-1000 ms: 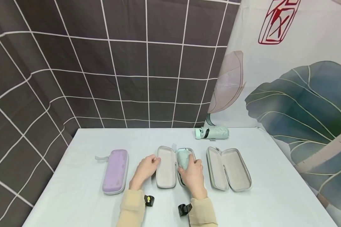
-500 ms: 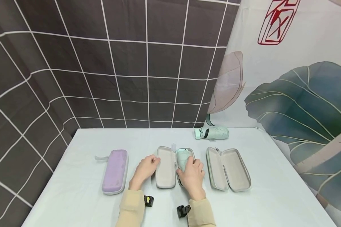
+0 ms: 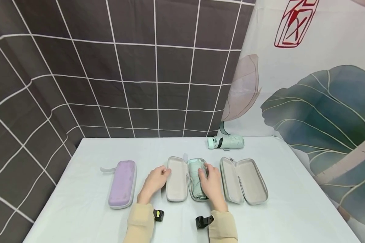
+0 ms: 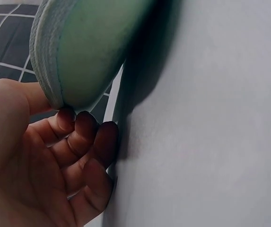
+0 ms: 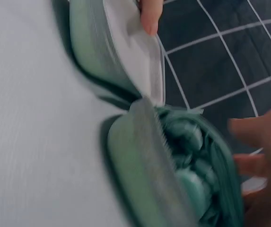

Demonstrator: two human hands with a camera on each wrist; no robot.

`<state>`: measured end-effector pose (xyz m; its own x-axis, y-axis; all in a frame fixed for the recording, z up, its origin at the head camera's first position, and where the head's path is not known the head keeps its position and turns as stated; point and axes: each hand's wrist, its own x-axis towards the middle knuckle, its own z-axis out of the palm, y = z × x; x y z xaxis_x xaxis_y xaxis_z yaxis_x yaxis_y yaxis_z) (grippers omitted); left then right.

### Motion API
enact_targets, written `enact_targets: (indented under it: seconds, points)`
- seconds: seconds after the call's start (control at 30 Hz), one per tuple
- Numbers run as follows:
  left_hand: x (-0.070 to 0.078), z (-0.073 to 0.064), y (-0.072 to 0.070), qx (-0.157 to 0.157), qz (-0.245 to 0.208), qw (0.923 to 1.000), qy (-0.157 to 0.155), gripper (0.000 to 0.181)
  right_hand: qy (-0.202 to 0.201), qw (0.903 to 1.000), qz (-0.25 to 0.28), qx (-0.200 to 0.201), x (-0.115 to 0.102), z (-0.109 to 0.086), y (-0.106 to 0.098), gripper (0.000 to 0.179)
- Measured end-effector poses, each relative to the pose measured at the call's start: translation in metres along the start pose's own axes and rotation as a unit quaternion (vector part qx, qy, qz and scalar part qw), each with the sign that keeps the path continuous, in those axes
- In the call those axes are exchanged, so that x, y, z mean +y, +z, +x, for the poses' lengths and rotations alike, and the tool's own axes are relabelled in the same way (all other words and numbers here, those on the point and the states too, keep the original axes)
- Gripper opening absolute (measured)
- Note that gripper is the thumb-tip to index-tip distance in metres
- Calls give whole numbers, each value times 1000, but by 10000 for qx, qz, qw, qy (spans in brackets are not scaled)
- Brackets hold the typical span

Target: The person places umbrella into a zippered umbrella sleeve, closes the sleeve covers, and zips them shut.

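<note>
My left hand pinches the left edge of an open green zip case with a pale grey lining. In the left wrist view, the thumb goes over the rim of the case while curled fingertips sit at its underside. A folded mint-green umbrella lies lengthwise in the case's right half. Over the right rim of that half is my right hand, fingers apart and loosely bent, gripping nothing. The right wrist view shows the umbrella's bunched fabric inside, with the right fingers just beyond the rim.
A second open case with grey lining lies close to the right. To the left is a closed purple case with a strap. Another mint-green umbrella lies near the back edge of the white table.
My right hand has come off the umbrella and shifted right to the case's rim, uncovering more of the umbrella. The left hand keeps its place on the left edge.
</note>
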<state>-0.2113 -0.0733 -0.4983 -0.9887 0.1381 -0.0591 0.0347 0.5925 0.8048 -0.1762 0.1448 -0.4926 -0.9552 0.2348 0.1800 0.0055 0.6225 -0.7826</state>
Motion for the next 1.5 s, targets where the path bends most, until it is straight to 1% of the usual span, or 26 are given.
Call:
enact_targets:
  seconds: [0.1,0.17,0.23,0.4,0.57,0.67,0.77,0.93,1.13,1.23,1.33,1.5]
  points:
    - [-1,0,1,5,15,10000,-3,33,7,9993,229,305,5,2,-3,34]
    - [-2,0,1,3,-21,10000,12,32,84,9988,205,436,8,3,-3,32]
    - [-1,1,1,1,-38,10000,35,30,102,9988,124,470,11,5,-3,31]
    - [-1,2,1,-25,-135,9999,46,23,178,9992,-159,327,17,7,-3,30]
    - [-2,2,0,-94,-324,9994,13,22,435,9981,-387,215,19,6,-5,27]
    - [-2,2,1,-149,-509,9986,-21,25,461,9978,-433,181,19,5,-6,26]
    - [0,4,1,-261,-809,9964,-44,31,468,9978,-424,201,19,5,-7,25]
    - [6,3,2,-443,-1187,9919,-7,49,393,9981,-427,229,19,7,-9,23]
    - [19,-1,6,-590,-1288,9897,196,63,351,9984,-415,187,19,6,-11,21]
    - [25,-3,10,-643,-1231,9897,345,68,357,9983,-432,173,19,6,-11,21]
    - [33,-4,12,-700,-1213,9889,502,69,361,9982,-445,159,19,7,-11,21]
    - [45,-8,18,-814,-1109,9863,914,66,416,9981,-445,98,19,7,-11,21]
